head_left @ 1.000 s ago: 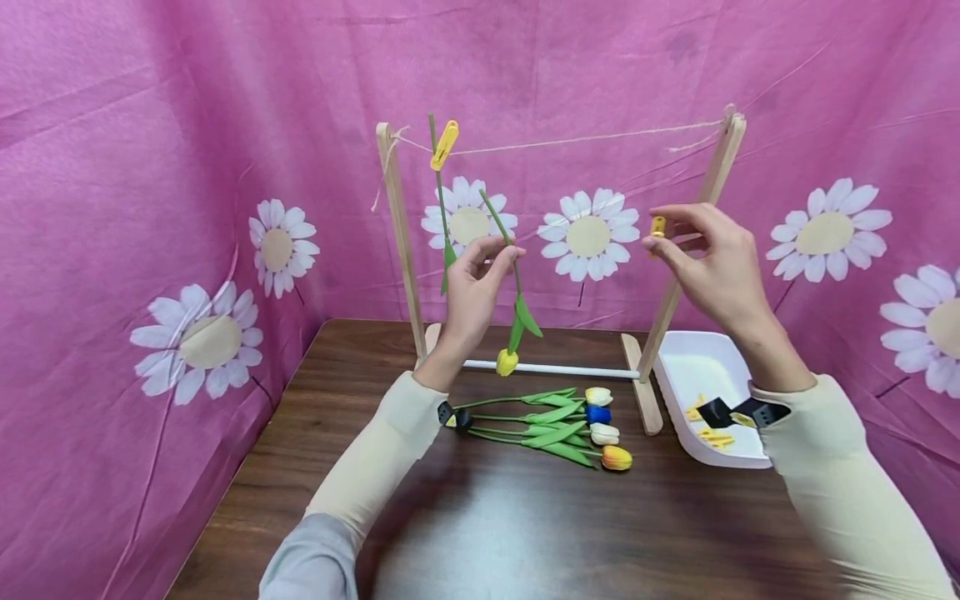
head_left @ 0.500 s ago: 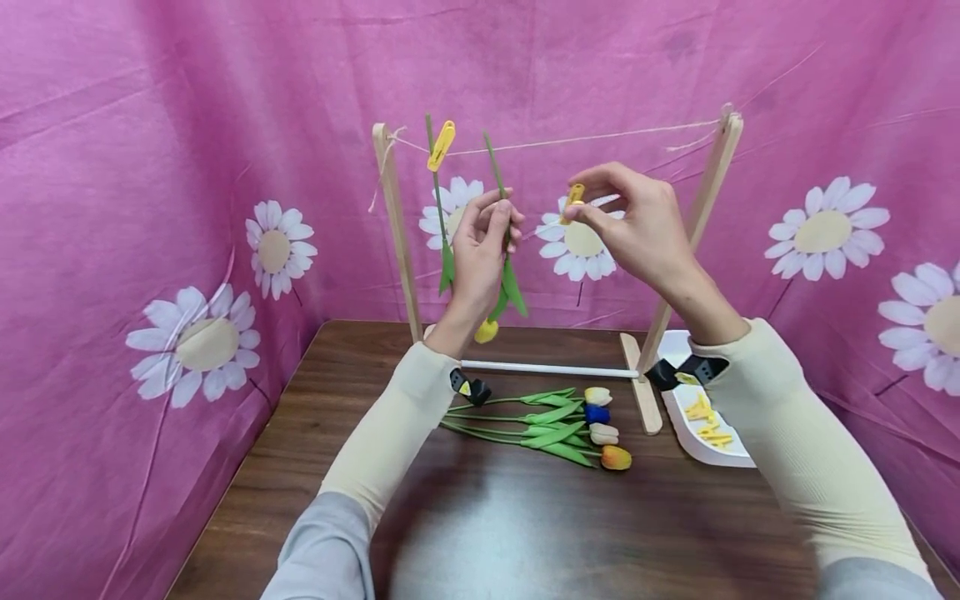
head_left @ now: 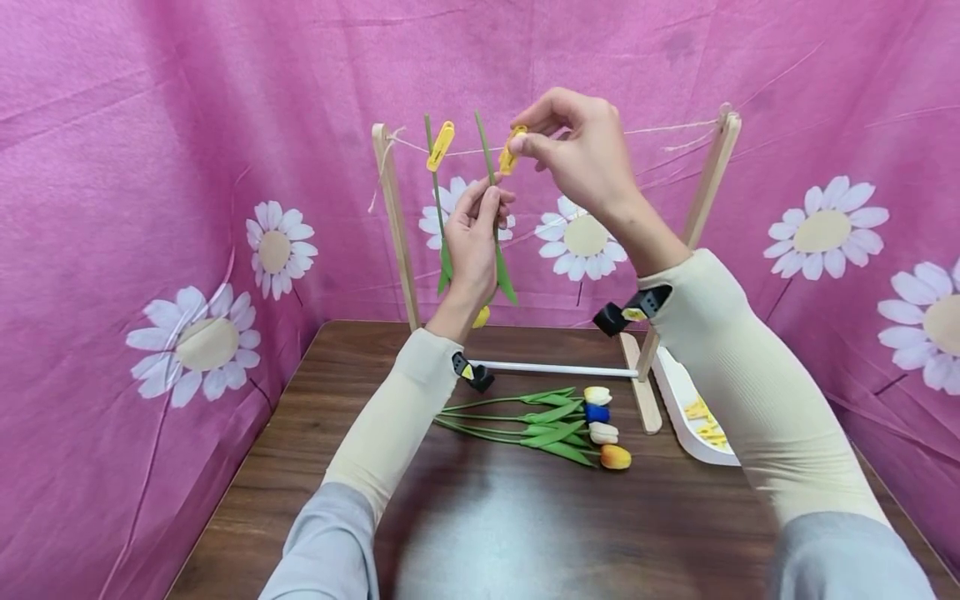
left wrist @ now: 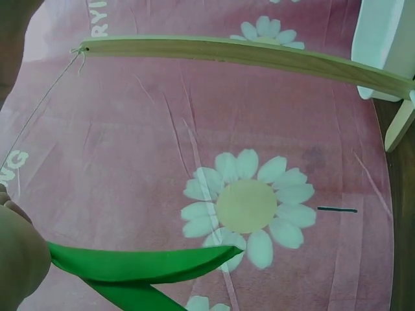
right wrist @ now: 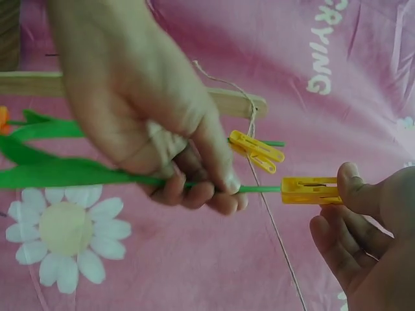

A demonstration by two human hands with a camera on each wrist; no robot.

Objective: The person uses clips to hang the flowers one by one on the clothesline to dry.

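Note:
My left hand (head_left: 472, 242) pinches the green stem (head_left: 483, 137) of an artificial tulip turned upside down. Its yellow bloom (head_left: 482, 317) shows just below the wrist, and its leaf (left wrist: 142, 262) crosses the left wrist view. Between the thumb and fingers of my right hand (head_left: 588, 154) is a yellow clothespin (right wrist: 310, 190), close beside the upper stem at string height. The string (head_left: 667, 128) runs behind both hands. Left of them, another tulip stem (head_left: 434, 196) hangs from the string by its own yellow clothespin (head_left: 441, 147).
Wooden posts (head_left: 397, 225) hold the string at both ends, joined low by a white rod (head_left: 551, 367). Several tulips (head_left: 555, 408) lie on the brown table (head_left: 525, 533). At right, a white tray (head_left: 678, 417) with yellow clothespins is partly behind my right sleeve.
My right hand has come left and up with the clothespin, from near the right post to the stem. My left hand has raised the tulip so its stem end stands above the string.

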